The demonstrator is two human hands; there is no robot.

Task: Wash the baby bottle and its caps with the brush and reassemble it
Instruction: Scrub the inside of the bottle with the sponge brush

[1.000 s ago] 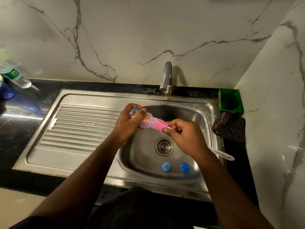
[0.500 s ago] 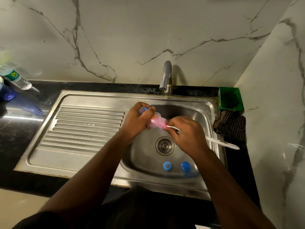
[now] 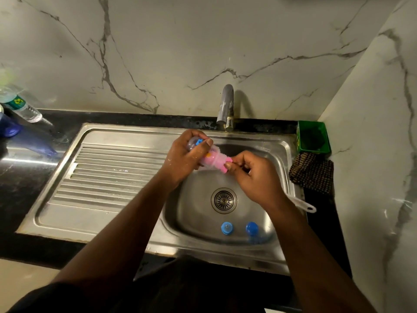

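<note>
The left hand (image 3: 180,159) grips the clear bottle (image 3: 208,155) (pink bristles fill it), tilted over the sink (image 3: 283,141); the right hand (image 3: 255,175) clasps the brush (image 3: 302,205).

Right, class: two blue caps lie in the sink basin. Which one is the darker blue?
The right-hand cap, nearer the brush handle. It is deep blue; the left-hand cap is paler, with a whitish centre.

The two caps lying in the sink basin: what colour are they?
Both caps are blue, one lighter; head view, the only one.
</note>
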